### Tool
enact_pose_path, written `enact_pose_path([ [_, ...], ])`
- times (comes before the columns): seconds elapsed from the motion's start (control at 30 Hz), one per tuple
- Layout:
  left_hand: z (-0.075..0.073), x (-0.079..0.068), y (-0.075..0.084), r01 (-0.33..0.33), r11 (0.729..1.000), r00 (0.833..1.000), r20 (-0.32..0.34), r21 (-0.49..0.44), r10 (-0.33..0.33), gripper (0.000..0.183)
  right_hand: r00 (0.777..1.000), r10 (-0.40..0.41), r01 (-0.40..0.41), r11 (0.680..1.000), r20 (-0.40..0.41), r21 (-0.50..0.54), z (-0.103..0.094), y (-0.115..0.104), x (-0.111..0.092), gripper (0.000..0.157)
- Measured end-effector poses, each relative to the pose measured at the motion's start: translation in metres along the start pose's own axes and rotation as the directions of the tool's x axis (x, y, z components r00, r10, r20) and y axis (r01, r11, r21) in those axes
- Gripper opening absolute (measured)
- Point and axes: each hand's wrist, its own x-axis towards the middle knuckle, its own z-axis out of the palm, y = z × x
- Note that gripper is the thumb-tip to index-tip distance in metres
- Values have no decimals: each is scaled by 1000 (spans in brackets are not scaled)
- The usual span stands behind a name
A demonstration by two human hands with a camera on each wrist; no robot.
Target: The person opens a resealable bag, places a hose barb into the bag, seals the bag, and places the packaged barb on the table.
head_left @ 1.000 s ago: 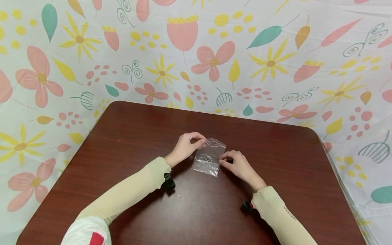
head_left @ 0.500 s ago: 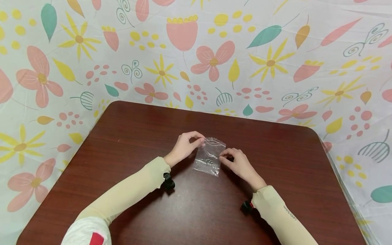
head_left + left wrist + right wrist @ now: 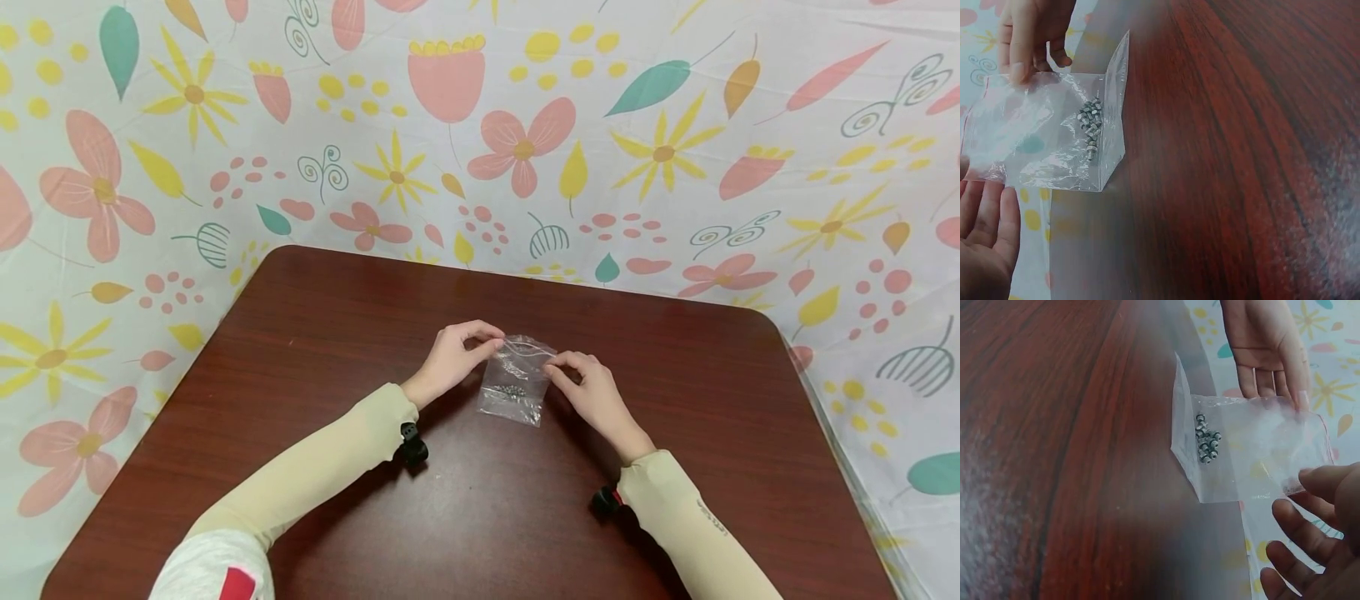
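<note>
A clear zip-lock bag (image 3: 517,375) is held upright over the table, gripped at its two side edges near the top. My left hand (image 3: 453,358) pinches the upper left corner between thumb and fingers. On the opposite side, my right hand (image 3: 596,392) pinches the edge just under the zip strip. Small silver bolts (image 3: 1091,122) are heaped in the lower part of the bag, seen through the plastic in both wrist views. Below them the bag's bottom flap (image 3: 1182,428) folds away at an angle.
The dark brown wooden table (image 3: 480,517) has rounded far corners. A white cloth with a flower print (image 3: 525,150) hangs behind it and down both sides. Each wrist wears a small black camera, the left one (image 3: 412,446) close above the tabletop.
My right hand has slid up along the bag's edge, nearer the zip, and grips it there. The bag's lower end has risen slightly and shifted right. My left hand has barely moved.
</note>
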Motion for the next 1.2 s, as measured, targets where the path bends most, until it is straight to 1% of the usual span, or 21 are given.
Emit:
enact_pose_path([
  [0.1, -1, -1, -3, 35, 997, 998, 54, 67, -39, 15, 1000, 4, -4, 1000, -18, -2, -1, -1, 0, 12],
  [0.2, -2, -3, -5, 77, 989, 990, 109, 128, -92, 12, 1000, 6, -6, 1000, -27, -1, -2, -1, 0, 13],
  [0.3, -4, -4, -7, 96, 985, 984, 133, 146, -116, 8, 999, 6, -6, 1000, -38, -5, -2, -1, 0, 14],
  [0.5, -6, -4, -8, 87, 987, 986, 130, 137, -106, 7, 999, 31, -31, 999, -41, 10, -3, -3, 1, 16],
  [0.67, -6, -5, -8, 81, 990, 988, 125, 114, -95, 6, 996, 62, -61, 998, -71, 13, -4, -6, 2, 16],
  [0.83, -3, -4, -5, 39, 998, 992, 116, 46, -44, 13, 995, 73, -71, 997, -65, 35, -5, -9, 3, 17],
  [0.93, -1, -2, -1, 8, 1000, 996, 88, -3, -8, 15, 996, 64, -61, 997, -66, 47, -6, -10, 4, 18],
  [1.03, -1, -2, 2, -11, 1000, 998, 55, -22, 13, 12, 995, 50, -46, 998, -81, 51, -7, -12, 5, 17],
  [1.2, -2, -2, 5, -8, 1000, 1000, 30, -21, 9, 10, 994, 39, -35, 998, -97, 43, -9, -14, 7, 14],
])
